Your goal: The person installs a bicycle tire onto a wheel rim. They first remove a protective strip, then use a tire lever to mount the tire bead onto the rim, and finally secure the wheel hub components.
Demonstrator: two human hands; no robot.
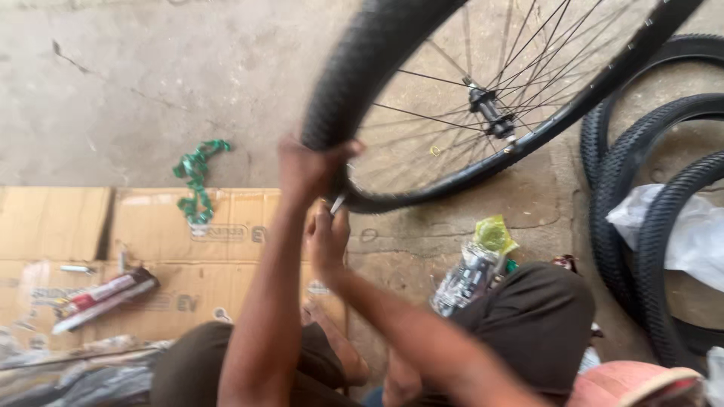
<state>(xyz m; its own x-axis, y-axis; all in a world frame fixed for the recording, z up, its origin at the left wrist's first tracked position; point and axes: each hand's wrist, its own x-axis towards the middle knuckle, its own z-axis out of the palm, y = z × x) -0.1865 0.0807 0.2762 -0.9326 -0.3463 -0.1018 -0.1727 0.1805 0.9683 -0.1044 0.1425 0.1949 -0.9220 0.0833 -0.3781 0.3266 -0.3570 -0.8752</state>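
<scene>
The left hand (309,169) clamps the stiff, grippy tyre (354,68) at the wheel's rim (452,181), while the right hand (328,241) just below pinches a small metal tool (337,202).

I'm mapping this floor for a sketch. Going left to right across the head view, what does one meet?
Flattened brown cardboard → red-and-white tube → green chain → left hand gripping the black spoked bicycle wheel → clear plastic packet with yellow top → loose black tyres.

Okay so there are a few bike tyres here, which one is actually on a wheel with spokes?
The tyre gripped by the left hand: it sits on the spoked rim. The loose tyres at right lie bare on the floor.
</scene>
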